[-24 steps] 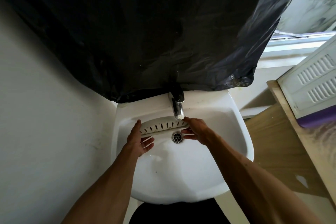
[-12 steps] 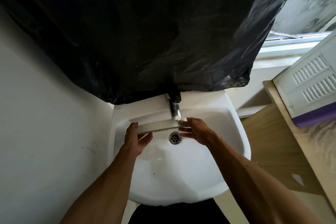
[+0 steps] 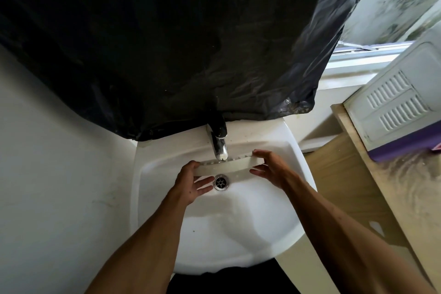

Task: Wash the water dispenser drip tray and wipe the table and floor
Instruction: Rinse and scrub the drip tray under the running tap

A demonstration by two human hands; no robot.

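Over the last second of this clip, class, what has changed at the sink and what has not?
The drip tray was tipped so its slotted face no longer faces the camera, then slid to the right under the tap. The left hand and right hand moved with it, each holding an end throughout; nothing was let go. The sink and drain are as before.

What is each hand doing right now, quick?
Left hand: holding the left end of the drip tray under the tap.
Right hand: holding its right end.
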